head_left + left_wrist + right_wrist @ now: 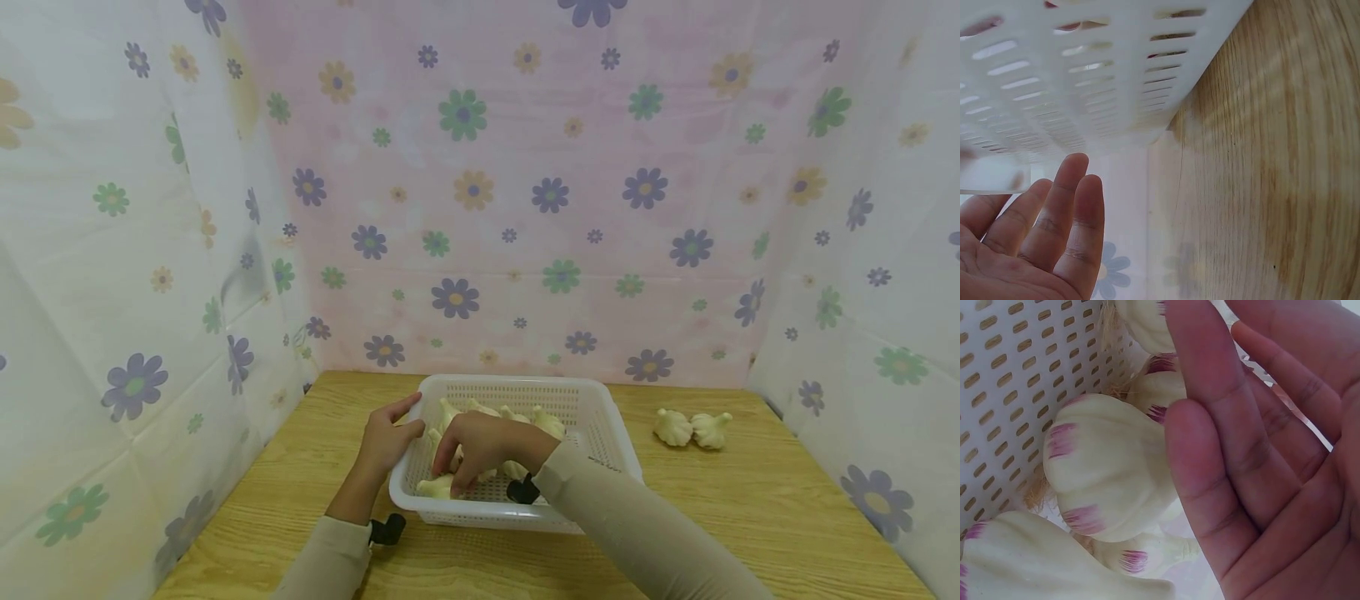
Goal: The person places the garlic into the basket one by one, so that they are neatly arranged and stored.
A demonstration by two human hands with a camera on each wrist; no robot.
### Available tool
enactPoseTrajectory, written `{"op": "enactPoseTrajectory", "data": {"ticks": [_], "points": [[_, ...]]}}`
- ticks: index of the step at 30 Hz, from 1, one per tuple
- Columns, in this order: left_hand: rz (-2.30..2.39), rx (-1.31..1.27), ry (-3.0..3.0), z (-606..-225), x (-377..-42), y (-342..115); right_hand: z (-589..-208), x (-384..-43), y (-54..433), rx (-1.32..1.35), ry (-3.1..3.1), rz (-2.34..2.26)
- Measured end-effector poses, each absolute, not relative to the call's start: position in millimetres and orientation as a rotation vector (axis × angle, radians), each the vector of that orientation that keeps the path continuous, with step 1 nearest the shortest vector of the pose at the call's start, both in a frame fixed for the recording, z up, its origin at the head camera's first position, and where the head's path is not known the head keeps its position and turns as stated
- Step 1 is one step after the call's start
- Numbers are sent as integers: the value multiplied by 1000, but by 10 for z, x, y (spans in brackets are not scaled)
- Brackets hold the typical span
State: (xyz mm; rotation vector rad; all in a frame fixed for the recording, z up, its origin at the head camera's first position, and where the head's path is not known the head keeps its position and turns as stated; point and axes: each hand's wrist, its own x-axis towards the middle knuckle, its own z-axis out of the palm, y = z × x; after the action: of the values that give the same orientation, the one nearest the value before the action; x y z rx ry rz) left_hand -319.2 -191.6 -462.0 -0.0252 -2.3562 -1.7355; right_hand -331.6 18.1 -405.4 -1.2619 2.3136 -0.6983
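A white plastic basket (517, 517) with slotted walls stands on the table and holds several pale garlic bulbs (549, 422) with purple streaks. At its left end my left hand (387, 437) holds the rim, thumb on top and fingers on the outer side. My right hand (483, 446) reaches down inside, above the bulbs. Its fingers look loosely extended in the right wrist view, the tips right beside one garlic bulb (1107, 469). Another garlic bulb (435, 486) lies under this hand in the basket's near left corner.
Two more garlic bulbs (672, 427) lie side by side on the wooden table (720, 508), right of the basket. Flower-patterned cloth (510, 150) surrounds the table at the back and both sides. A black wrist mount (387, 529) sits by the left sleeve.
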Motion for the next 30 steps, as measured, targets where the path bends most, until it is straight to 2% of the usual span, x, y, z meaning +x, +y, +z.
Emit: {"op": "enactPoseTrajectory", "data": {"ticks": [15, 30], "points": [[-1751, -17, -2343, -4627, -3196, -1910, -3807, -3416, 388, -1351, 2411, -664], [-1751, -6, -2346, -4641, -3202, -1912, -3588, -3397, 1260, -1220, 2390, -969]]}}
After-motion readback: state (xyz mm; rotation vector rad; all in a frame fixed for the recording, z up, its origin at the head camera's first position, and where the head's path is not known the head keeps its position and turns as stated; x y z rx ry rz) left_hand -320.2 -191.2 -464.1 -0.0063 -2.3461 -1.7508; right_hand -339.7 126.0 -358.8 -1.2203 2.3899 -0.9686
